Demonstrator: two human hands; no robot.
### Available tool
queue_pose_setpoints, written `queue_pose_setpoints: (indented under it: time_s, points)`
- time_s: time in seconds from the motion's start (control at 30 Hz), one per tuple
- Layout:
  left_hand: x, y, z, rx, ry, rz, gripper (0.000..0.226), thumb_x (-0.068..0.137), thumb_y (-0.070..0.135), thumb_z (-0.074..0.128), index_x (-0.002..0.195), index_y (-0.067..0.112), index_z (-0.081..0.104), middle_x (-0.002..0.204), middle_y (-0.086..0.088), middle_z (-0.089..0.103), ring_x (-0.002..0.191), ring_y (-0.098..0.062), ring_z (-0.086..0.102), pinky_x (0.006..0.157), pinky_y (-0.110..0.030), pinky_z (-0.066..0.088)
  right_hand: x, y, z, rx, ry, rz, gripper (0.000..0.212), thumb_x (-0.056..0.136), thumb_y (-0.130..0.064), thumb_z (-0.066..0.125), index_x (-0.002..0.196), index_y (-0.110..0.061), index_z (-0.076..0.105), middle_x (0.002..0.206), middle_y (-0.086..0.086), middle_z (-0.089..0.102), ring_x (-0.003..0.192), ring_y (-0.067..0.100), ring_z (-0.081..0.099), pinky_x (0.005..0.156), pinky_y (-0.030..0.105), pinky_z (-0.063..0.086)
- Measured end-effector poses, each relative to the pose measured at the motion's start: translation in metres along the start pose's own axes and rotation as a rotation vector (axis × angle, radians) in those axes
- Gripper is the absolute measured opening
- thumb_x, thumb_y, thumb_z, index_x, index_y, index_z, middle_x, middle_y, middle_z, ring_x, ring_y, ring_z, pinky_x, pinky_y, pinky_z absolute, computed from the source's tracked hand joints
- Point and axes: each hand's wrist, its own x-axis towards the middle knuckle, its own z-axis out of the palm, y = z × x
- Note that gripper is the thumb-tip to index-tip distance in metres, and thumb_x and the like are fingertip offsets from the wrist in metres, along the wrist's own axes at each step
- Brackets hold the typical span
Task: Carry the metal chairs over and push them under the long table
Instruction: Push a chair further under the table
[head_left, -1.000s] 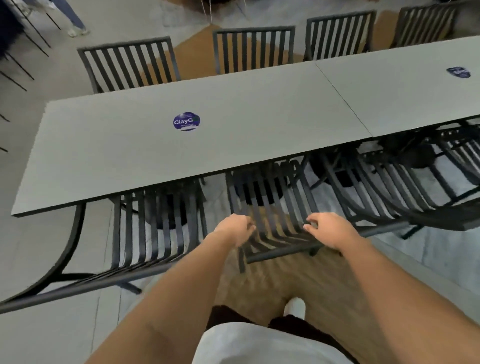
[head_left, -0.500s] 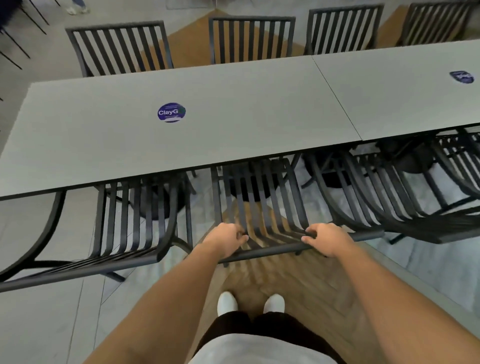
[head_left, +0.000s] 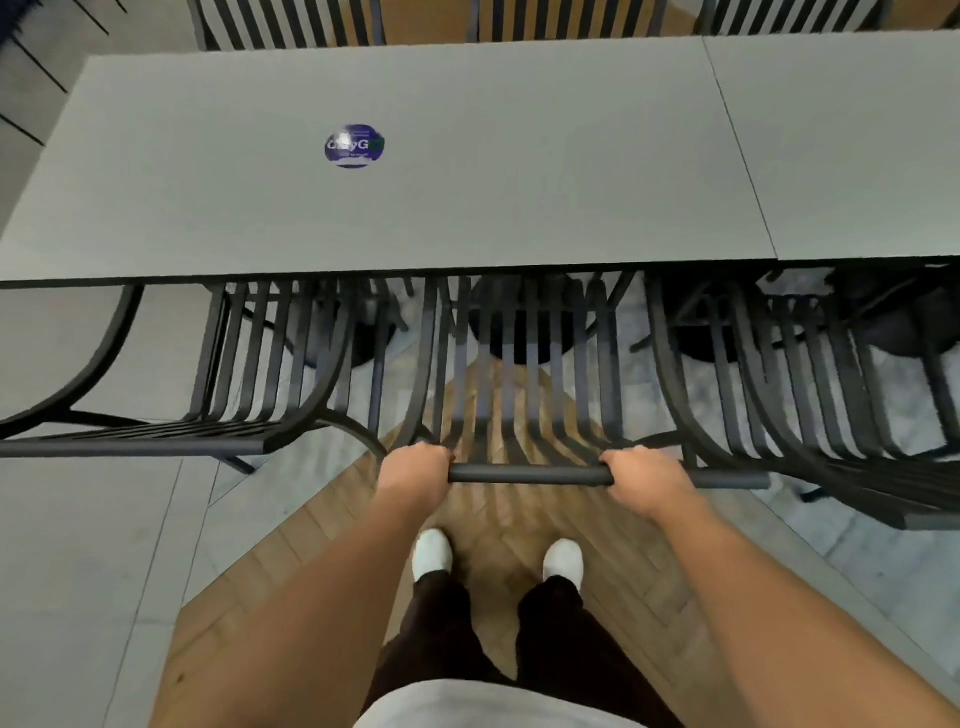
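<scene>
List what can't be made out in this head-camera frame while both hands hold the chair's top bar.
- Chair seat front and front legs: hidden under the table.
- Left hand and right hand fingertips: curled round the top bar, out of sight.
- Sticker wording: blurred by motion and glare.
- Chairs on the far side: cut off by the top edge.
- Neighbouring chair on the right: blurred, cut off by the right edge.

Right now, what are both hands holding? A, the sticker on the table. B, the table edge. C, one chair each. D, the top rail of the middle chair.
D: the left hand and right hand both grip the top rail of the middle chair.
</scene>
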Motion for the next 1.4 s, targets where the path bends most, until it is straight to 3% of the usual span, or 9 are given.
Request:
queue_pose_setpoints:
  time_s: [0.23,0.5,0.83,1.03,1.2,1.4]
  points:
    - [-0.013,0.033,0.005,0.051,0.032,-0.108,0.019,0.101,0.016,0.051,0.115,0.019,0.063,0.105,-0.002,0.066,0.099,-0.025,0.067,0.082,-0.037,0.054,-0.007,0.02,0.011,-0.082,0.052,-0.037,0.027,0.096,-0.021,0.05,0.119,-0.022,0.064,0.116,0.005,0.065,0.109,0.029,0.064,0.089,0.04,0.05]
    - [-0.001,0.067,0.01,0.045,0.065,-0.069,0.025,0.102,0.016,0.048,0.119,0.022,0.065,0.103,-0.001,0.067,0.095,-0.023,0.067,0.078,-0.034,0.054,-0.007,0.06,0.014,-0.116,0.04,-0.044,0.027,0.095,-0.016,0.048,0.116,-0.021,0.066,0.11,0.004,0.067,0.105,0.029,0.064,0.086,0.04,0.05]
    - [0.022,0.055,0.002,0.004,0.106,-0.065,0.028,0.102,0.02,0.05,0.124,0.03,0.064,0.088,0.006,0.059,0.079,-0.016,0.059,0.068,-0.029,0.05,0.018,0.062,-0.001,-0.082,0.082,-0.076,0.027,0.094,-0.014,0.05,0.114,-0.023,0.066,0.104,0.003,0.068,0.1,0.03,0.065,0.087,0.045,0.054]
    - [0.042,0.046,-0.018,0.006,0.068,-0.118,0.021,0.1,0.02,0.051,0.113,0.026,0.066,0.088,0.003,0.062,0.084,-0.022,0.066,0.077,-0.038,0.059,0.038,0.055,-0.022,-0.078,0.13,-0.078,0.023,0.097,-0.015,0.051,0.114,-0.021,0.066,0.104,0.004,0.067,0.098,0.03,0.064,0.087,0.044,0.053]
    - [0.052,0.037,-0.021,0.017,0.041,-0.096,0.019,0.1,0.023,0.054,0.115,0.026,0.065,0.083,0.005,0.058,0.078,-0.017,0.063,0.076,-0.036,0.06,0.044,0.051,-0.029,-0.087,0.097,-0.077,0.024,0.097,-0.015,0.052,0.116,-0.021,0.066,0.105,0.005,0.068,0.1,0.03,0.065,0.087,0.043,0.052]
    - [0.056,0.03,-0.021,0.009,0.021,-0.063,0.021,0.101,0.023,0.053,0.118,0.029,0.065,0.081,0.007,0.055,0.068,-0.009,0.052,0.063,-0.026,0.045,0.042,0.043,-0.03,-0.1,0.105,-0.079,0.022,0.098,-0.017,0.053,0.116,-0.019,0.066,0.105,0.004,0.068,0.098,0.027,0.065,0.084,0.04,0.051]
